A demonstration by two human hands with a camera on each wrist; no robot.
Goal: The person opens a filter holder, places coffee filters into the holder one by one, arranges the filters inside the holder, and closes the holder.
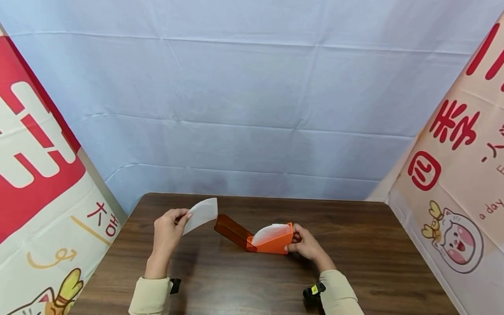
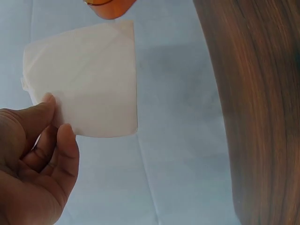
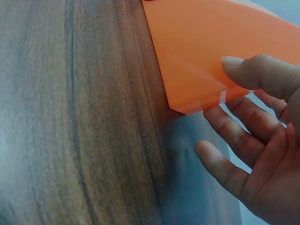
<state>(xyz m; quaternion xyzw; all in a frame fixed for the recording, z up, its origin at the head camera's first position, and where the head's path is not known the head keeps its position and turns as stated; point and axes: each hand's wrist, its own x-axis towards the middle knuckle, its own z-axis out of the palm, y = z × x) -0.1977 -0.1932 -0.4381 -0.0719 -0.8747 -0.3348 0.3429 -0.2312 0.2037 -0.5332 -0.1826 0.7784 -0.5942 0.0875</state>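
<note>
My left hand (image 1: pixel 167 232) pinches a white paper coffee filter (image 1: pixel 203 213) by its edge between thumb and fingers, raised over the left part of the table. In the left wrist view the filter (image 2: pixel 89 84) appears flat, with a small tab at one edge. An orange filter box (image 1: pixel 272 243) stands near the middle with its see-through amber lid (image 1: pixel 234 231) swung out to the left. More white filters (image 1: pixel 267 232) stick up inside it. At the box's right end, my right hand (image 1: pixel 309 246) grips it, thumb on the orange side wall (image 3: pixel 197 51) and fingers round the end.
The dark wooden table (image 1: pixel 220 288) reaches back to a pale blue cloth backdrop (image 1: pixel 244 109). Printed cloths hang on the left (image 1: pixel 39 192) and right (image 1: pixel 437 210) sides. Black straps sit at both wrists.
</note>
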